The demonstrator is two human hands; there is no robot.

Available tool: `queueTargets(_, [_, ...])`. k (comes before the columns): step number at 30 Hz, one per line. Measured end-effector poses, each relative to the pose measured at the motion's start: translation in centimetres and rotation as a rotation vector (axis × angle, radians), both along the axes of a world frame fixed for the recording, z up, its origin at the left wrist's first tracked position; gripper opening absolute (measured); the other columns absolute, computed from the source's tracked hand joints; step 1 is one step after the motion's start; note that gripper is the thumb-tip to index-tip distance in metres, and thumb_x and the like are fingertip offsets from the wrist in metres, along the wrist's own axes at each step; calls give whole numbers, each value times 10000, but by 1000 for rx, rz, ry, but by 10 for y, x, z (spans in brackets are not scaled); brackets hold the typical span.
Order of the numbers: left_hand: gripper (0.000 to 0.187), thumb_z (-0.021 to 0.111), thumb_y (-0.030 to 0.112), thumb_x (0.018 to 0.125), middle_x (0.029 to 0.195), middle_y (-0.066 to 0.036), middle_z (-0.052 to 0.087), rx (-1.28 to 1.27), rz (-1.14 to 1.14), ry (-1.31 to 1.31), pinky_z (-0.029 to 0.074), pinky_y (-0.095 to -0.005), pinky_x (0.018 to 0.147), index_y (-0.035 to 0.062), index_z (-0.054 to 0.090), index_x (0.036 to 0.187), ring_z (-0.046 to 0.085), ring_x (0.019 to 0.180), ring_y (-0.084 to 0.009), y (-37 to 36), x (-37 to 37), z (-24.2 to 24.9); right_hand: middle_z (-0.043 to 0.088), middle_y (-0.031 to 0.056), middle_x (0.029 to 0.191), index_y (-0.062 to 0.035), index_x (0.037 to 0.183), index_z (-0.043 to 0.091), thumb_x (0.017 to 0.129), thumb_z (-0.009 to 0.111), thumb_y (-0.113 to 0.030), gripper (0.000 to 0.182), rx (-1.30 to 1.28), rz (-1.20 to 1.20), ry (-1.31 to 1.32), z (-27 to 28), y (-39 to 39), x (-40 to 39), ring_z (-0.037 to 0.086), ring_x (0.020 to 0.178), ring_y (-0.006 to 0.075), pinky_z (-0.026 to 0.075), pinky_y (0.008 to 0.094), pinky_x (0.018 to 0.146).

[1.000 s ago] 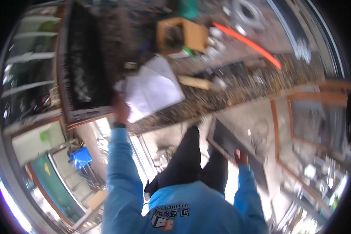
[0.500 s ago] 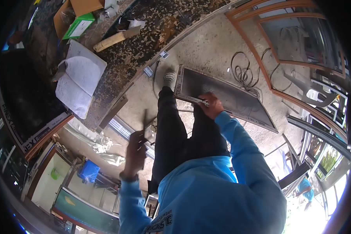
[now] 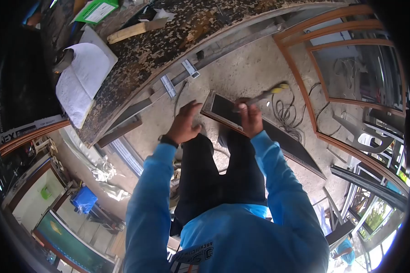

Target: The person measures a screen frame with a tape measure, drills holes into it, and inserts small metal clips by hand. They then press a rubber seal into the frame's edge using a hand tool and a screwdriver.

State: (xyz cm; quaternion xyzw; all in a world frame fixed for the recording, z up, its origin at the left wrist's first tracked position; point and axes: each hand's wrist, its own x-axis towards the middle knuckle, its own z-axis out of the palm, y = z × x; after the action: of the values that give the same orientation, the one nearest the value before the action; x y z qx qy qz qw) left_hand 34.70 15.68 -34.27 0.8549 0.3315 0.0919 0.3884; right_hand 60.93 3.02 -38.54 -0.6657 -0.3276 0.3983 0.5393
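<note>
My right hand (image 3: 250, 119) is closed on a slim tool with a yellow-ended handle (image 3: 278, 89), which points up and right; its exact kind is unclear from here. Below that hand lies a framed dark panel (image 3: 291, 144), its near corner close to my knees. My left hand (image 3: 185, 123) is held out beside the panel's near corner (image 3: 207, 103), fingers stretched and thumb apart, with nothing in it. A dark band circles the left wrist.
A worn workbench (image 3: 143, 57) carries an open notebook (image 3: 89, 68), a wooden piece (image 3: 134, 31) and a green box (image 3: 95, 11). Coiled cable (image 3: 284, 113) lies on the floor. Brown window frames (image 3: 305, 98) stand at right. Another person (image 3: 345, 251) is at lower right.
My left hand has moved up and right to the panel's corner, without the thin dark item it held. My right hand has come off the panel's edge and now grips the yellow-ended tool.
</note>
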Motion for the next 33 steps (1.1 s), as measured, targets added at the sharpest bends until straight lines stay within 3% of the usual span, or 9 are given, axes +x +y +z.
queueTargets(1, [712,825,105,814,1564,-214,507,-169,-39,-26,378,-518,1227,116,558,1473,433,1459,-455,0,8,-21,731,89,963,-16,1154,712,1096,645,-283,282,-14,-2,98,0,0,10,692,834,185,598,340,757])
queueTargets(3, [519,814,93,851,1361,-178,643,-146,-48,-73,508,-489,1070,102,633,1337,598,1276,-420,2,22,-66,740,80,1005,10,1146,714,1108,636,-272,295,-102,33,284,-1,2,32,706,888,148,601,301,765])
queueTargets(6, [351,802,99,885,1167,-153,709,-116,-49,-166,569,-456,924,78,672,1209,686,1094,-391,24,44,-98,740,88,1005,32,1154,699,1104,642,-236,278,-20,187,80,0,21,34,712,896,154,605,304,772])
queueTargets(15, [230,799,92,903,987,-182,742,-125,-173,-306,556,-474,791,28,657,1073,728,944,-408,73,92,-109,709,153,963,-18,1087,643,1066,655,-117,102,368,266,-558,-39,69,32,711,823,383,562,420,729])
queueTargets(18, [242,804,96,901,976,-194,746,-53,-224,-386,553,-471,780,19,652,1073,729,936,-419,80,97,-117,712,132,990,-26,1121,607,1128,556,-170,154,414,303,-706,-44,72,39,716,768,249,575,359,698])
queueTargets(21, [291,834,140,898,989,-188,758,23,-281,-404,574,-427,796,-4,649,1069,750,957,-404,86,97,-123,708,139,934,-4,1089,634,1107,594,-143,145,395,275,-849,-56,69,40,726,749,272,572,366,693])
queueTargets(24, [287,829,138,906,960,-199,748,36,-305,-429,570,-433,754,-5,628,1053,748,918,-409,85,94,-124,560,211,664,-5,818,551,1002,766,-200,344,407,172,-889,-55,70,29,586,602,455,440,506,546])
queueTargets(29, [285,822,141,918,939,-209,737,15,-295,-448,557,-446,701,-2,616,1053,737,884,-429,82,86,-126,709,167,889,-9,1086,643,1082,635,-135,126,324,293,-884,-41,62,19,712,776,390,566,419,719])
queueTargets(33, [285,815,143,905,929,-222,731,61,-302,-466,546,-493,729,14,604,1045,709,898,-456,80,85,-127,702,186,885,-12,1090,630,1077,638,-141,130,327,292,-951,-39,61,8,698,796,410,559,434,739])
